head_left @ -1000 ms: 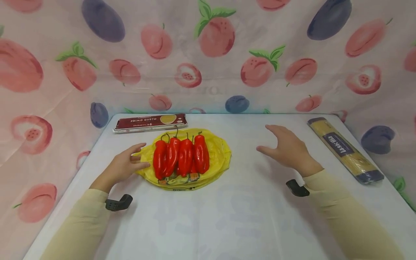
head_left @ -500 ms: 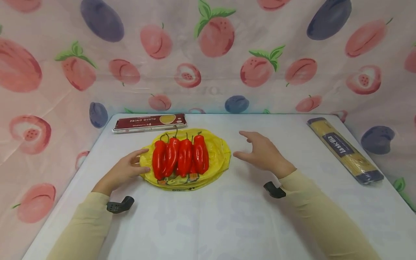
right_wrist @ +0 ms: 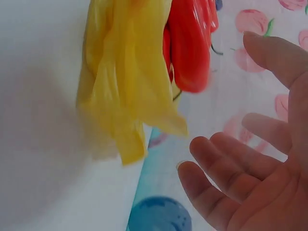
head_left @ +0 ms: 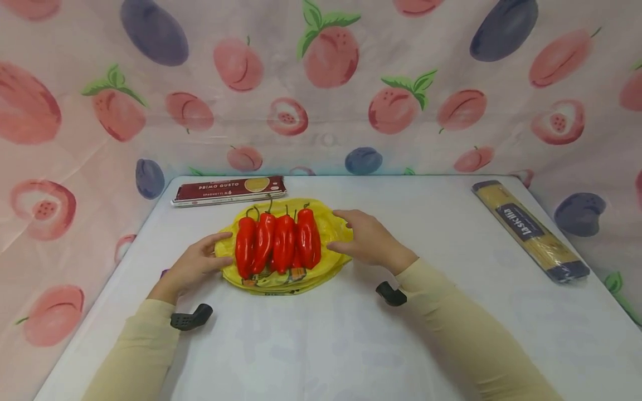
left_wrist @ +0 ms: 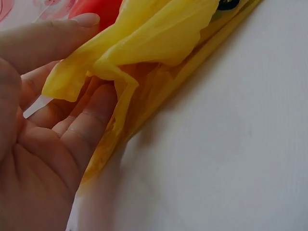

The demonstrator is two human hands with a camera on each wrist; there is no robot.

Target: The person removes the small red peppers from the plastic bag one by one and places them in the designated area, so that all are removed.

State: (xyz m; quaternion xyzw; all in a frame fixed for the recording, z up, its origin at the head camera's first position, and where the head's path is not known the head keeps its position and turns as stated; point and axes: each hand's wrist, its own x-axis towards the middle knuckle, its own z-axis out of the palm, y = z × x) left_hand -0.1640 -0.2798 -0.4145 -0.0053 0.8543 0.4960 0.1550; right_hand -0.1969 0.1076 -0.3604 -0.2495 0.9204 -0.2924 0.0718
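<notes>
Several red peppers [head_left: 283, 243] lie side by side on a crumpled yellow plastic bag [head_left: 334, 264], stems toward the back. At the bag's left edge is my left hand [head_left: 193, 266]. In the left wrist view its thumb [left_wrist: 62, 36] lies over the yellow plastic [left_wrist: 159, 36] and the fingers reach under its edge, loosely bent. My right hand [head_left: 373, 239] is at the bag's right edge, overlapping it in the head view. Seen from the right wrist, thumb and fingers are spread with nothing between them, beside the bag's loose corner [right_wrist: 132, 147] and a pepper [right_wrist: 190, 53].
A dark red spaghetti packet [head_left: 228, 191] lies behind the bag at the back left. Toward the right edge lies a clear pasta packet [head_left: 531, 231] with a dark label. A fruit-print curtain [head_left: 321, 133] stands around the white table [head_left: 301, 356].
My right hand has moved left across the table, up to the bag's right edge. The left hand has shifted slightly right at the bag's left edge. The peppers and bag stay in place.
</notes>
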